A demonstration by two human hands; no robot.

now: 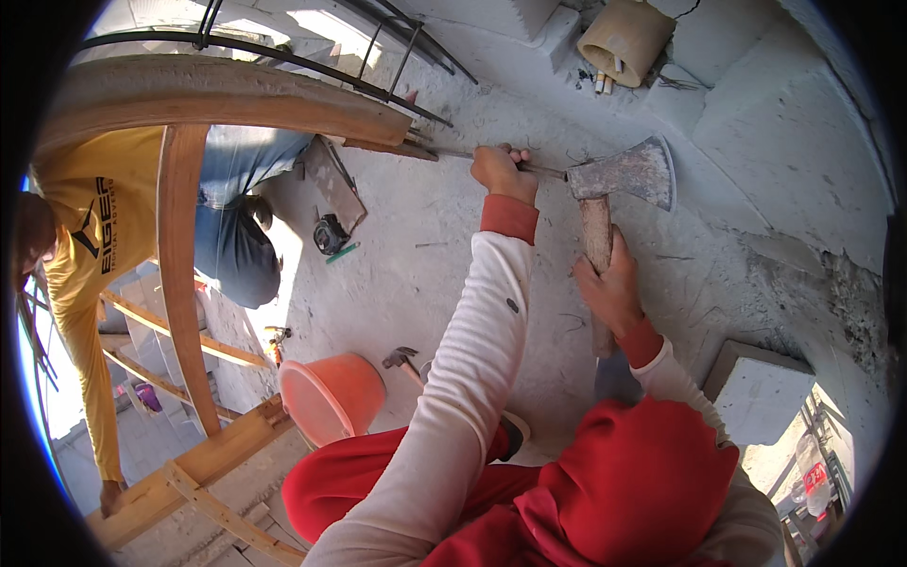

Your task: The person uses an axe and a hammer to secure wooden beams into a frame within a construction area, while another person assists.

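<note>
My left hand point(501, 175) is closed on a thin metal rod point(449, 153), which stretches from the wooden boards at upper left to the axe head. My right hand point(609, 293) grips the wooden handle point(595, 227) of an axe, below its weathered steel head point(628, 175). The head meets the rod's right end, just right of my left hand; whether they touch is unclear. A claw hammer point(399, 357) lies beside my left forearm.
A coworker in yellow point(123, 217) crouches left, behind a timber post point(184, 283) under a curved beam point(236, 90) and rebar point(283, 52). An orange bucket point(331, 397), tape measure point(329, 234), beige cylinder point(624, 42) and concrete block point(756, 387) surround me.
</note>
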